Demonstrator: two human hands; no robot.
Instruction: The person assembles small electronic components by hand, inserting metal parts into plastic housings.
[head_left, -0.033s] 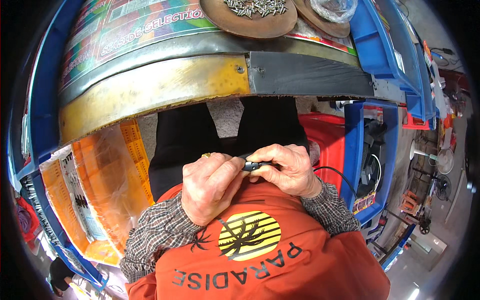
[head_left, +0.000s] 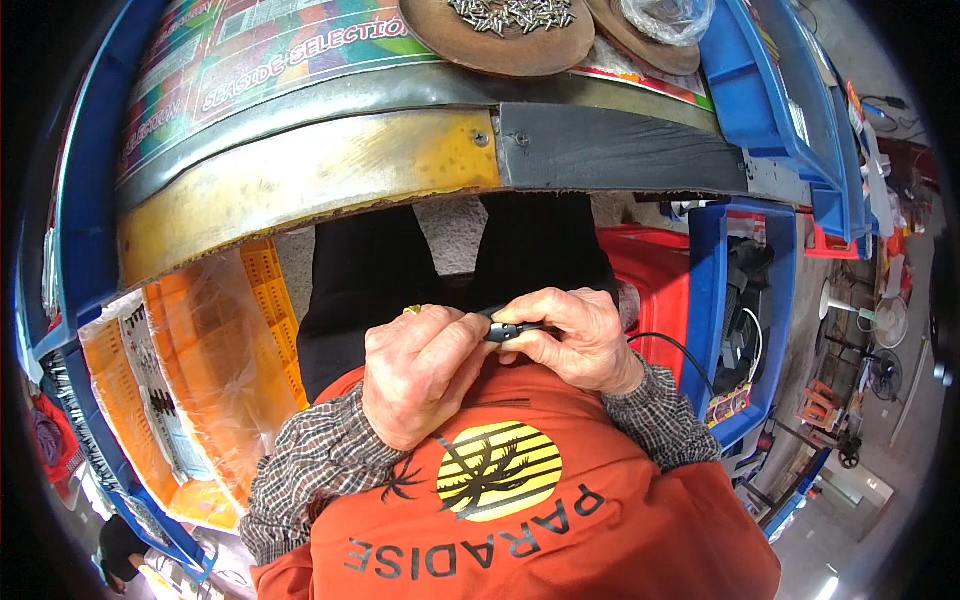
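Note:
Above my lap, both hands meet at a small, glossy black piece [head_left: 503, 331] with a light spot on its side. The fingertips of my left hand [head_left: 422, 368] pinch its left end. My right hand [head_left: 578, 340] is closed on its thin, dark right end, with thumb and forefinger pressed together. My fingers cover part of the piece, so its exact kind is unclear. A black cable [head_left: 675, 343] shows beyond my right wrist and runs toward a blue bin [head_left: 708, 300]. Whether it joins the held piece is hidden.
Ahead lies the workbench edge [head_left: 620, 147], with a brown dish [head_left: 450, 45] of small screws [head_left: 515, 14] on top. Orange crates [head_left: 270, 310] with clear plastic stand left. A red stool-like surface [head_left: 655, 275] and the blue bin of black parts stand right.

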